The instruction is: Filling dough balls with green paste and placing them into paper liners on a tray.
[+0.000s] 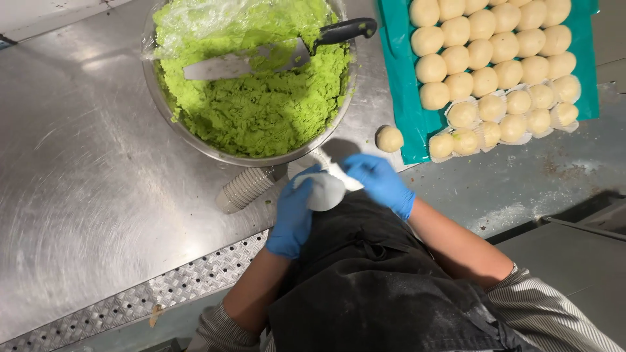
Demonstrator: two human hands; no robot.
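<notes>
With both gloved hands, left hand point(291, 218) and right hand point(380, 182), grasping one white paper cup point(324, 190), I judged my fingers might crush it, or nudge the loose dough ball point(389, 138) just beyond them.

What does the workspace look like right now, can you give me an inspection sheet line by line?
Surface: steel table, scuffed, flour dust at its right part.
Job's things: white paper cup held between both hands; sleeve of stacked cups lying on its side beside it.
Clutter: metal bowl of green paste with a scraper resting on it; teal tray of pale dough balls, some in cups; one loose dough ball on the table.
Hands: left hand and right hand in blue gloves, both on the cup.
Cables: nothing seen.
Surroundings: perforated metal strip along the table edge.
</notes>
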